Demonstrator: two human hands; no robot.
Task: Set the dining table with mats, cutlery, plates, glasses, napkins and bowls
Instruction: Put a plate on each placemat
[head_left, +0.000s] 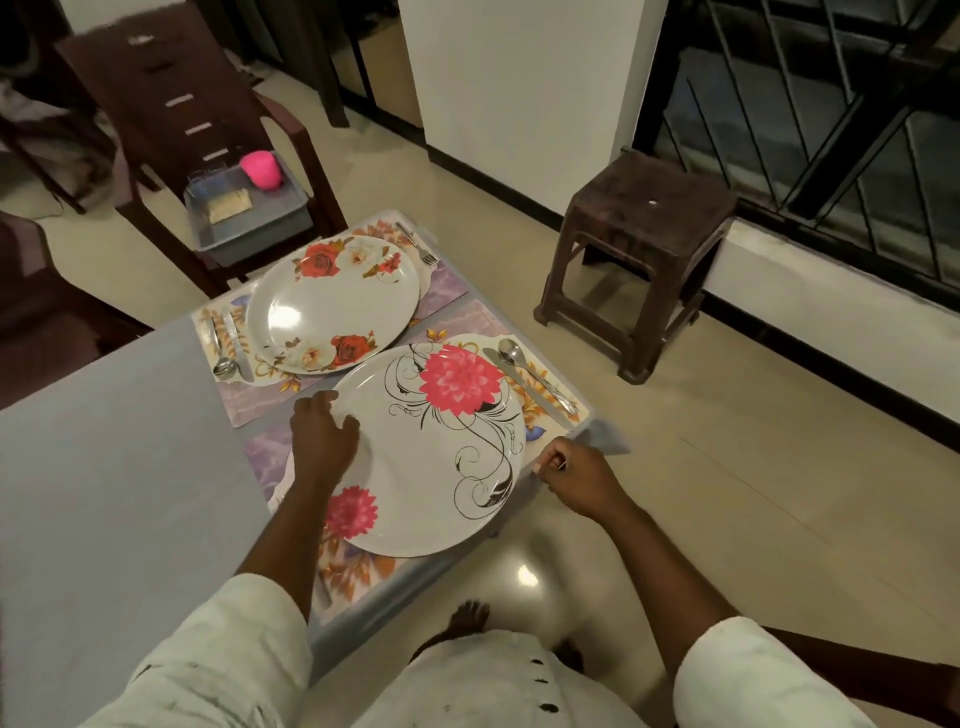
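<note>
A white plate with pink flowers (436, 457) lies on the near floral mat (358, 571) at the table's right end. My left hand (322, 439) rests on its left rim, bent fingers on top of the plate. My right hand (576, 478) hovers just off the plate's right rim, past the table edge, fingers curled with nothing seen in them. To the plate's right, on the mat, lie a spoon (511, 353) and a knife (524, 387). Beyond, a rose-patterned plate (332, 301) sits on a second mat (444, 288) with a fork (415, 244) and a spoon and knife (226, 345).
The grey table (104, 467) stretches to the left. A dark wooden chair (171, 104) behind it holds a grey tray (249, 218) with a pink cup (261, 169). A brown stool (644, 249) stands on the tiled floor to the right. Another chair (31, 312) is at the left.
</note>
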